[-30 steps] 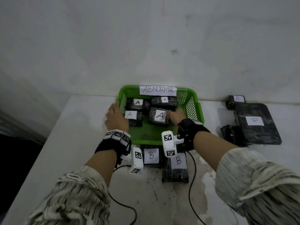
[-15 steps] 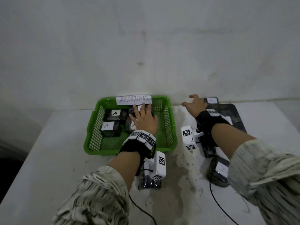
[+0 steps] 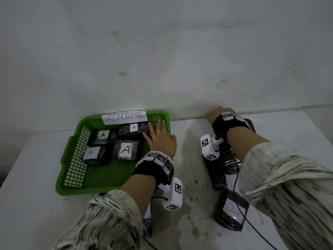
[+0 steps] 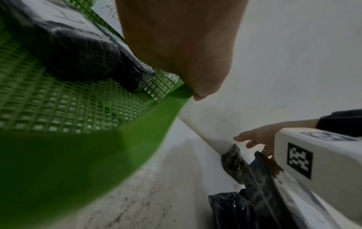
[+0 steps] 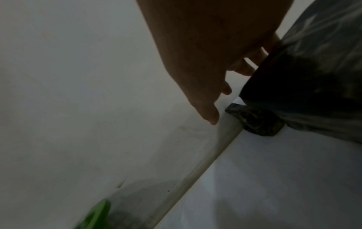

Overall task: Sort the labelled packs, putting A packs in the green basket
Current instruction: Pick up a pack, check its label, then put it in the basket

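The green basket [image 3: 62, 187] labelled ABNORMAL stands at the back left and holds several black packs marked A [image 3: 126, 150]. My left hand [image 3: 159, 137] lies flat over the basket's right rim [image 4: 78, 162] with straight fingers and holds nothing. My right hand [image 3: 217, 113] is at the back wall, its fingers spread loosely just above a small dark pack [image 4: 234, 161] that lies against the wall. In the right wrist view the right hand [image 5: 195, 69] points down beside that small pack [image 5: 256, 122] without gripping it. Its label is hidden.
A large black pack [image 5: 313, 96] lies right of the small one. Another pack marked A [image 3: 232, 211] sits near the front right, with a dark pack [image 3: 219, 175] under my right wrist. One more pack [image 3: 147, 222] lies under my left forearm. The wall runs directly behind.
My right hand left the basket and went right and back to the small pack by the wall. My left hand crossed from the basket's left side to its right rim.
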Demonstrator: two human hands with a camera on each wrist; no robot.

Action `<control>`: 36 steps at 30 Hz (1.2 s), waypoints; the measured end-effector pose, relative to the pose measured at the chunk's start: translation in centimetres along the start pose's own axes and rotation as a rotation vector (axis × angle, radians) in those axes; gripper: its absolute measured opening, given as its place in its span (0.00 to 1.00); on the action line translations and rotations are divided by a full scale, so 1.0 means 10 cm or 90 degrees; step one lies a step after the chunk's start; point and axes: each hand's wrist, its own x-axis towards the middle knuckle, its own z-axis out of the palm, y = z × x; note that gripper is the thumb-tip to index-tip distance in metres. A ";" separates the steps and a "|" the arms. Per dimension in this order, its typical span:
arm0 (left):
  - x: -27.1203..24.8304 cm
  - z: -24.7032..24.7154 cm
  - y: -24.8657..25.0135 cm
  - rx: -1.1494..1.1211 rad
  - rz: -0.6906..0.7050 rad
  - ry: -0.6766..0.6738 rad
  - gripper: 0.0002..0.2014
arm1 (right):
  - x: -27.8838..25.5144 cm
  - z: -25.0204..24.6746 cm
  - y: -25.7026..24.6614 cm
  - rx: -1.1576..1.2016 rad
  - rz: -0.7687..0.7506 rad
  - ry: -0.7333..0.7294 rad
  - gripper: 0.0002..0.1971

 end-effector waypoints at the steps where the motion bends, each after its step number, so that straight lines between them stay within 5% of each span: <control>1: 0.01 0.02 0.00 -0.005 0.008 0.007 0.31 | 0.04 0.03 0.00 -0.004 -0.014 -0.021 0.14; 4: 0.00 0.04 -0.01 -0.033 0.018 0.018 0.30 | 0.03 0.08 -0.07 -0.056 -0.030 -0.052 0.13; 6: 0.00 0.05 -0.01 -0.051 0.016 0.019 0.30 | 0.04 0.13 -0.11 -0.065 -0.001 0.008 0.20; 10: 0.01 0.06 -0.01 -0.074 0.015 0.019 0.30 | 0.15 0.24 -0.10 -0.006 0.046 0.123 0.18; 14: 0.00 0.05 -0.02 -0.089 0.009 0.006 0.30 | 0.21 0.24 -0.05 0.046 0.052 0.080 0.24; 19: -0.01 0.03 0.00 -0.092 -0.003 -0.002 0.30 | 0.20 0.21 -0.11 0.049 -0.004 0.022 0.42; 24: 0.02 -0.04 -0.02 -0.068 -0.013 -0.060 0.31 | 0.03 0.22 -0.27 0.024 -0.136 0.082 0.32; 28: -0.02 -0.17 -0.07 -0.089 -0.005 -0.144 0.32 | -0.12 0.17 -0.27 0.154 -0.180 0.070 0.30; 36: -0.33 -0.45 -0.24 -0.208 0.002 -0.126 0.26 | -0.58 -0.05 -0.18 0.548 -0.102 0.167 0.31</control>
